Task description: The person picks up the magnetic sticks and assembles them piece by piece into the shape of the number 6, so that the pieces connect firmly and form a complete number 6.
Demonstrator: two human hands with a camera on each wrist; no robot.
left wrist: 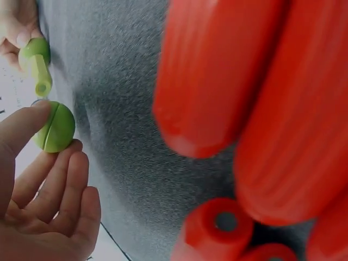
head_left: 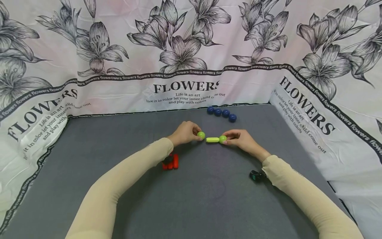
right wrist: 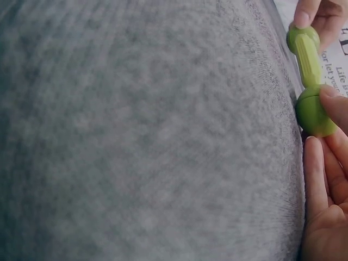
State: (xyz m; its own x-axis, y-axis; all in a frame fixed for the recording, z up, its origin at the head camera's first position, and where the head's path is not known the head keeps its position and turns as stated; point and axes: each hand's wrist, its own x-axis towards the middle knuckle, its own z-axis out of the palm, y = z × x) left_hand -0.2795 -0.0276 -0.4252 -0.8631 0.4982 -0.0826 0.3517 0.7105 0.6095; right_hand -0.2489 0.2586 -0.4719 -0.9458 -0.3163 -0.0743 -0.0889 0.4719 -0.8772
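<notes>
My left hand (head_left: 186, 133) pinches a green ball (head_left: 201, 135) with a seam round it, thumb on one side and fingertips on the other. Facing it, my right hand (head_left: 242, 141) pinches a second green ball (head_left: 222, 139). From that ball a yellow-green ribbed rod (head_left: 213, 140) juts toward the left hand. In the left wrist view, the rod's free end (left wrist: 43, 88) shows a round grey spot and points at the left ball (left wrist: 56, 127). A small gap separates the rod from the left ball in the head view.
Several red rods (head_left: 175, 161) lie together beside the left forearm, partly hidden by the dark wrist camera (head_left: 168, 159). Several blue balls (head_left: 225, 113) form a slanting row at the back of the grey table (head_left: 209, 205). Flower-printed cloth (head_left: 185, 93) hangs behind and along both sides.
</notes>
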